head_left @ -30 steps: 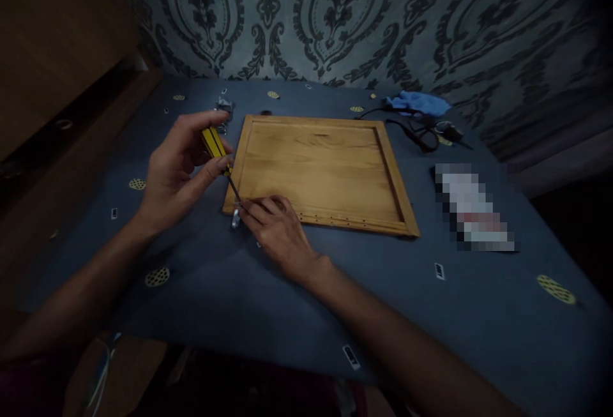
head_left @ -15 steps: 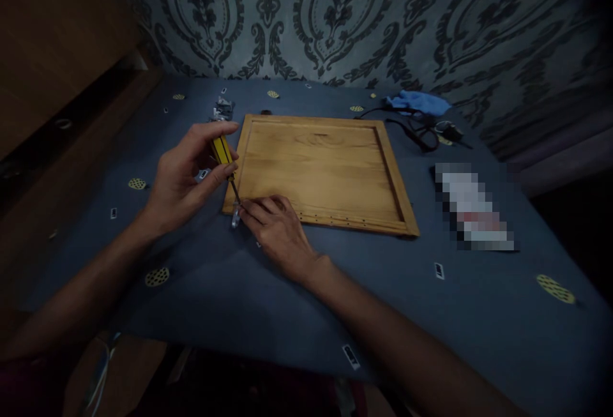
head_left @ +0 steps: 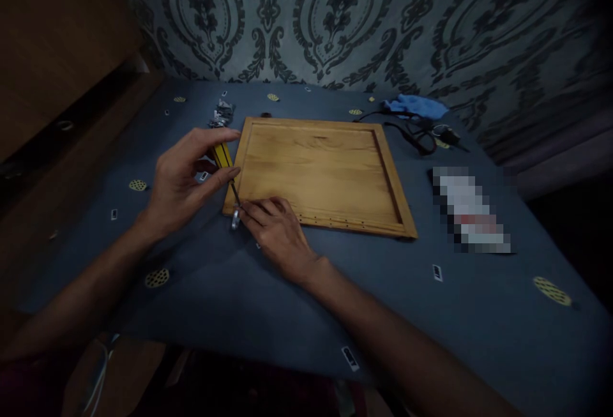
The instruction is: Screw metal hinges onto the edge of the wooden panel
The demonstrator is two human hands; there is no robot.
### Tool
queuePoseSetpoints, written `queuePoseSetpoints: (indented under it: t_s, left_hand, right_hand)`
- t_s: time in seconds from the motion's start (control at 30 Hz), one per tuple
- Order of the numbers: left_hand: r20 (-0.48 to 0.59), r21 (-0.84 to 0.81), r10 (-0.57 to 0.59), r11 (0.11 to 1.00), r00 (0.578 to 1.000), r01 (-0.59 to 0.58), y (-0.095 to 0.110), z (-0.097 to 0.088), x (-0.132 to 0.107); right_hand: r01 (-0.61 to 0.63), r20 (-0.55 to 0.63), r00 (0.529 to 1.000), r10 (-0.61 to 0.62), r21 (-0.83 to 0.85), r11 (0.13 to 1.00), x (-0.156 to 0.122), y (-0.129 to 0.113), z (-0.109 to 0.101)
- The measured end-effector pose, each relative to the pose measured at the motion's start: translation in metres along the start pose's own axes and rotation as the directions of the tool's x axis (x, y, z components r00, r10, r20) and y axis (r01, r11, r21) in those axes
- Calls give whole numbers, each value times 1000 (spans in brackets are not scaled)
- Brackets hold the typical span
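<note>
My left hand (head_left: 179,177) is closed around a screwdriver (head_left: 222,155) with a yellow and black handle. Its shaft slants down to a small shiny metal hinge (head_left: 235,218) at the near left corner of a framed wooden panel (head_left: 316,168). My right hand (head_left: 278,232) lies over the panel's near edge, its fingertips pressed together against the hinge beside the screwdriver tip. The tip and part of the hinge are hidden by those fingers. A row of small dark holes runs along the near frame strip.
Several metal fittings (head_left: 223,112) lie behind my left hand. At the back right are a blue cloth (head_left: 416,105) and a dark cable (head_left: 416,139). A blurred-out packet (head_left: 472,211) lies right of the panel on the blue tablecloth (head_left: 383,295). A patterned wall stands behind.
The fingers of my left hand have shifted slightly on the screwdriver handle. My right hand and the panel stay in place; the view has moved a little.
</note>
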State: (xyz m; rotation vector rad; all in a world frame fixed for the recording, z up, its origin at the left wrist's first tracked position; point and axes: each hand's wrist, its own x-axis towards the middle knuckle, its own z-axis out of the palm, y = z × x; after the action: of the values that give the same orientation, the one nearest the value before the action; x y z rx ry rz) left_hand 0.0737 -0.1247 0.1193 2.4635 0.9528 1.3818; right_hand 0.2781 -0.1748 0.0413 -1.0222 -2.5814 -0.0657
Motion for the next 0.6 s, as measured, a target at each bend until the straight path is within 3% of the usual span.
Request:
queuePoseSetpoints:
  t_s: [0.27, 0.6]
  left_hand:
    - [73, -48, -110, 992, 991, 113, 8, -2, -1]
    - [38, 10, -97, 995, 995, 96, 12, -3, 0]
  right_hand:
    - [4, -3, 1000, -4, 31, 1000, 0, 0, -2]
    - [0, 15, 1000, 0, 23, 1000, 0, 0, -2]
